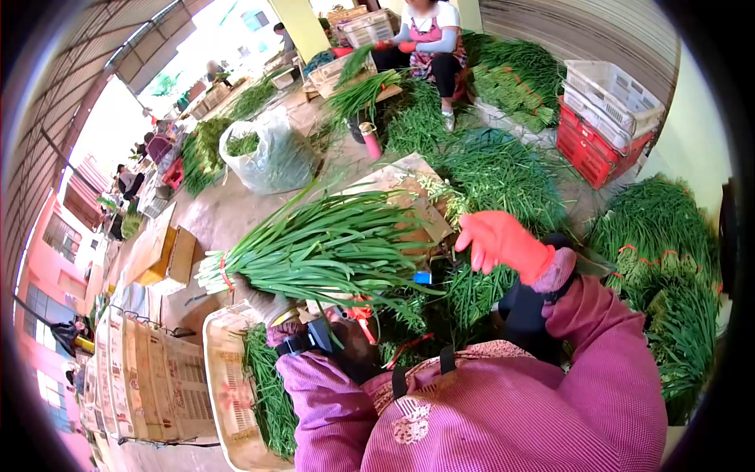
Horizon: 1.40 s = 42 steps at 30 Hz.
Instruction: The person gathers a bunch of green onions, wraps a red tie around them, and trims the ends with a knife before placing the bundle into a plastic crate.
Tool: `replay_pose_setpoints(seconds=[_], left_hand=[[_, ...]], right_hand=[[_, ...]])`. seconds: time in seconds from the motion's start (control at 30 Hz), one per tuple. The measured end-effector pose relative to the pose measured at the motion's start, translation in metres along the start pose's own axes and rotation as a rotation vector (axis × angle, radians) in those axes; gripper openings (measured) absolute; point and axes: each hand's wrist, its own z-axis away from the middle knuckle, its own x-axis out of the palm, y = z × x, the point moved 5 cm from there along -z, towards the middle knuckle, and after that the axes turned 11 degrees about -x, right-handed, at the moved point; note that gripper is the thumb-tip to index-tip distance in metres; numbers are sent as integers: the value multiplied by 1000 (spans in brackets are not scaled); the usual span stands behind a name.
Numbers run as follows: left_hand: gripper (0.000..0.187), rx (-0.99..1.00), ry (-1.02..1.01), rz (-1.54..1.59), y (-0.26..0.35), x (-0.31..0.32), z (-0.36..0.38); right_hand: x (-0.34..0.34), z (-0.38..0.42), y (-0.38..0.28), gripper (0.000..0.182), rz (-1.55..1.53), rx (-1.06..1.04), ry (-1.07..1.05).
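Note:
A large bundle of long green stalks [322, 244] lies sideways in front of me, with a red tie near its pale ends at the left. My left hand [263, 303], in a greyish glove, is closed around the bundle beside that tie. To the right of the leafy ends, my right hand [503, 245] is raised in a coral-red glove, apart from the bundle. Its fingers are partly curled and spread, with nothing visible between them. A cardboard-topped surface [401, 177] is partly hidden behind the bundle.
A beige crate [224, 393] holds greens at lower left, beside stacked crates [157, 377]. Piles of greens [503, 177] lie ahead and right. A red crate [594, 145] carries white ones. A plastic bag [275, 157], a pink bottle [370, 141] and a seated co-worker [429, 39] are farther off.

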Motion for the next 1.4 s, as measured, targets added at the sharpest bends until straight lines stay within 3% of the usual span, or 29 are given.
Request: replay_pose_setpoints(seconds=[0.1,0.17,0.2,0.27,0.33,0.37,0.47,0.5,0.57,0.6,0.7,0.83,0.87,0.9,0.93,1.0,1.03,1.1,1.2,1.27,1.4], left_hand=[[52,23,73,-2,-4,0,-2],[50,60,170,-50,-6,3,0],[50,31,161,-26,-10,4,-1],[50,-5,143,8,-13,3,-3],[50,-7,149,18,-16,8,-3],[51,-15,178,37,-19,11,-2],[52,-16,213,30,-21,10,-3],[53,-10,222,7,-22,8,-3],[54,17,216,-5,-20,7,-4],[54,19,228,11,-20,5,-4],[54,33,262,21,-18,-1,-2],[56,52,199,17,-19,-4,-4],[56,76,191,-4,-21,-4,-2],[56,98,183,-28,-21,3,2],[55,86,150,-35,-21,16,9],[55,71,99,-51,-25,24,13],[55,48,57,-53,-25,21,12],[56,42,44,-70,-27,20,13],[56,23,-15,-89,-41,36,22],[55,-31,-67,-93,-50,48,29],[58,-32,-59,-213,-64,64,43]], right_hand=[[42,15,-29,48,-113,44,-202],[71,25,-23,50,-79,147,-423],[80,26,-15,50,99,53,-442],[101,23,17,51,280,-41,-459],[110,10,40,50,436,-349,-208],[120,0,59,50,440,-353,-208],[159,-4,71,45,-401,-76,-384],[160,5,56,37,-383,112,-388],[158,18,29,33,-228,263,-465],[162,21,29,28,-289,202,-473],[154,33,12,25,-28,29,-525],[144,45,8,26,10,61,-543],[139,45,16,26,342,-105,-556],[137,45,19,27,669,-273,-555],[127,46,3,25,782,-345,-466],[98,40,-34,22,737,-627,-86],[84,33,-48,15,652,-597,27],[66,29,-95,12,707,-868,325],[73,4,-97,17,844,-877,277],[87,-25,-70,28,897,-598,84],[105,-53,-51,32,749,-598,20]])
